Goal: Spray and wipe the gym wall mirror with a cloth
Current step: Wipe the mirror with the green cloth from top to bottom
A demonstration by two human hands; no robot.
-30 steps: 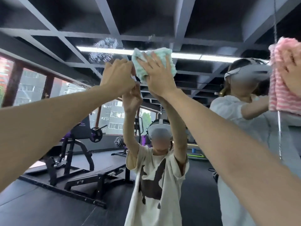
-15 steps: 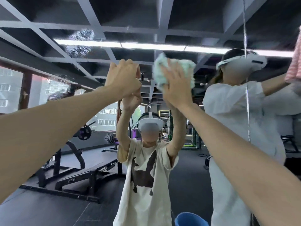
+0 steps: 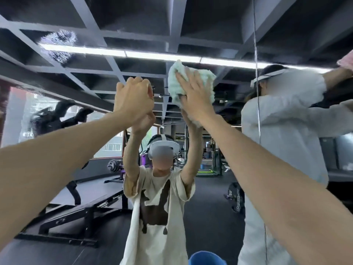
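Item: gym wall mirror (image 3: 229, 25), wiping stage, seen from the floor beside the person. Right hand (image 3: 194, 100): released, fingers straight and spread, palm pressing a pale green cloth (image 3: 174, 83) flat on the glass, high up at 12 o'clock of the person's reflection (image 3: 158, 207). Left hand (image 3: 133, 102): clenched in a fist, nothing showing in it. Handling note, by judgement: keep the palm flat and the pressure even. Work in overlapping passes toward the spray droplets (image 3: 59, 44), an unwiped speckled patch at 10 o'clock of the left hand. Gather the loose end of the cloth so it drags no streaks. Position: the cloth is bunched between palm and glass, touching both. Its bulk shows at 12 o'clock of the fingers, and a tail hangs out below the wrist at 6 o'clock. The fist sits at 9 o'clock of it, near but apart. Also present: mirror seam (image 3: 257, 83) at 3 o'clock of the cloth, with a second person in white (image 3: 282, 131) across it and a pink cloth (image 3: 346, 60) at the edge. Blue rim (image 3: 206, 258) at 6 o'clock, kind not determinable.
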